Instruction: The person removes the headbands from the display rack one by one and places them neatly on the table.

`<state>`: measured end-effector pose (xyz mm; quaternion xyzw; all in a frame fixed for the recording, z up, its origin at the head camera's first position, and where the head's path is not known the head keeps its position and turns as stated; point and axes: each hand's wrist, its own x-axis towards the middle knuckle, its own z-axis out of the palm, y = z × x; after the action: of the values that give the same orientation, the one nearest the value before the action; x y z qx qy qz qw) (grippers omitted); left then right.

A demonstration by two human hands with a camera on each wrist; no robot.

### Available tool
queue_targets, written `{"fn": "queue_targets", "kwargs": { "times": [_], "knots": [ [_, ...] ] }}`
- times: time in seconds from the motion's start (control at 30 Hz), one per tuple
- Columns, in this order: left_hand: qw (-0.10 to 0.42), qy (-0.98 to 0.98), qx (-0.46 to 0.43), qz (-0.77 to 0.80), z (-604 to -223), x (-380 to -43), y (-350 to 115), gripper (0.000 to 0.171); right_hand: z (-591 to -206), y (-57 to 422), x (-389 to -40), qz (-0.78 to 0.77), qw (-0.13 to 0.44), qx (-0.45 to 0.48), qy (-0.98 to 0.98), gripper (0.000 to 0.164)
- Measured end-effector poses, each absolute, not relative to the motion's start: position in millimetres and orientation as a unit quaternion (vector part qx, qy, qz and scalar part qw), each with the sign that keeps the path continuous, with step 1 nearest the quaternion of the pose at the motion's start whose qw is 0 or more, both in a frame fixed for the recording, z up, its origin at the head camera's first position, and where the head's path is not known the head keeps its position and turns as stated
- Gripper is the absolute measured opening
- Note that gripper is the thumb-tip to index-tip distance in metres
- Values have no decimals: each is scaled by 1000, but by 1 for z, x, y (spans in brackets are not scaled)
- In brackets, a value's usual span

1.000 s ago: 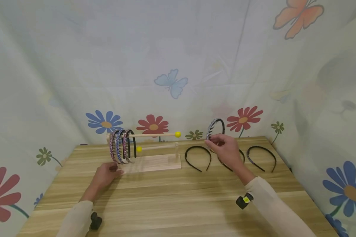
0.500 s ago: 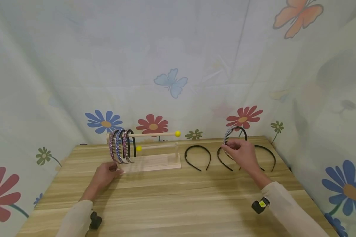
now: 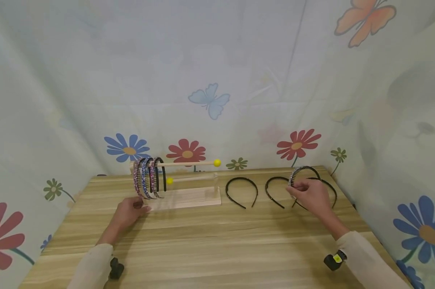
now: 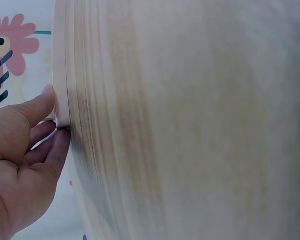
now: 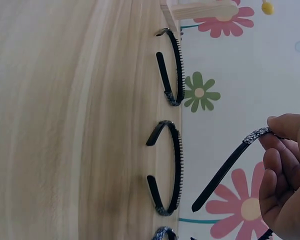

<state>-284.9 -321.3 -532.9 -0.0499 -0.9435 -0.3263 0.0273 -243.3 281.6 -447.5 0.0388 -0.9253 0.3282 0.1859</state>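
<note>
My right hand (image 3: 312, 197) pinches a black toothed headband (image 3: 293, 175) with a silvery glitter band, arched upright above the right part of the table. In the right wrist view, one black end of that headband (image 5: 222, 171) points down and away from my thumb and fingers. My left hand (image 3: 128, 213) grips the front left corner of a wooden headband stand (image 3: 195, 198). The left wrist view has the thumb on top of its base (image 4: 61, 60), with fingers at the edge. Several glittery headbands (image 3: 143, 178), pink and blue, hang at the left end of the stand's upper rod.
Three headbands lie on the wood-grain table (image 3: 210, 249): a left one (image 3: 241, 178), a middle one (image 3: 271, 197) and a right one (image 3: 333, 189) partly behind my right hand. Yellow balls tip the stand's upper rod (image 3: 217, 163) and lower rod (image 3: 170, 181). A flowered cloth (image 3: 159, 80) backs the table.
My right hand has moved right and lower with the glitter headband, from over the middle loose headband to near the right one. My left hand has stayed at the stand's corner.
</note>
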Motion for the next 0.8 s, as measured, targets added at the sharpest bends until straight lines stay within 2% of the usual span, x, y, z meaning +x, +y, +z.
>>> {"fn": "queue_targets", "kwargs": {
  "times": [0.27,0.6,0.8],
  "knots": [
    [20,-942,-46,-332,-531,-283,-320,33,-449,302,-230,314,188,29,-930,23],
    [21,-944,-43,-327,-529,-282,-318,24,-454,330,-208,309,139,-14,-941,29],
    [23,-945,-42,-325,-530,-282,-319,31,-459,345,-199,298,119,-19,-947,27]
  ]
}}
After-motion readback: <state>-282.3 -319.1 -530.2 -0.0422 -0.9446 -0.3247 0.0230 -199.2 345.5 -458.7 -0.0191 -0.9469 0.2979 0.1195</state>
